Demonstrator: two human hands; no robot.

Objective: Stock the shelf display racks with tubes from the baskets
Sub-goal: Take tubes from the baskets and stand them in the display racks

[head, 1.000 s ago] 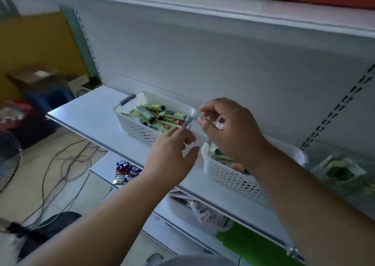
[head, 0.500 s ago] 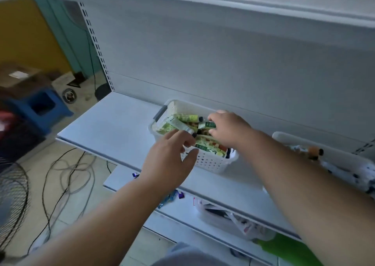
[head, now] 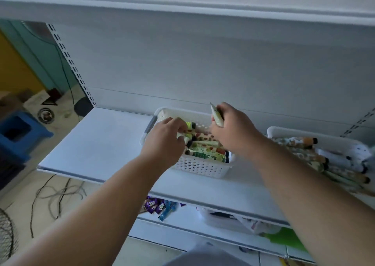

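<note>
Right hand: clamped on one tube, raised above basket. Left hand: fingers curled among tubes inside it, grip unclear. Two baskets on shelf; second basket right of both hands.

Green-patterned tubes lie flat in white basket; one tube, perhaps upright.

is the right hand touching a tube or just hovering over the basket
Touching. The head view shows the right hand closed around a tube, whose end sticks up out of its fingers above the white basket.
</note>
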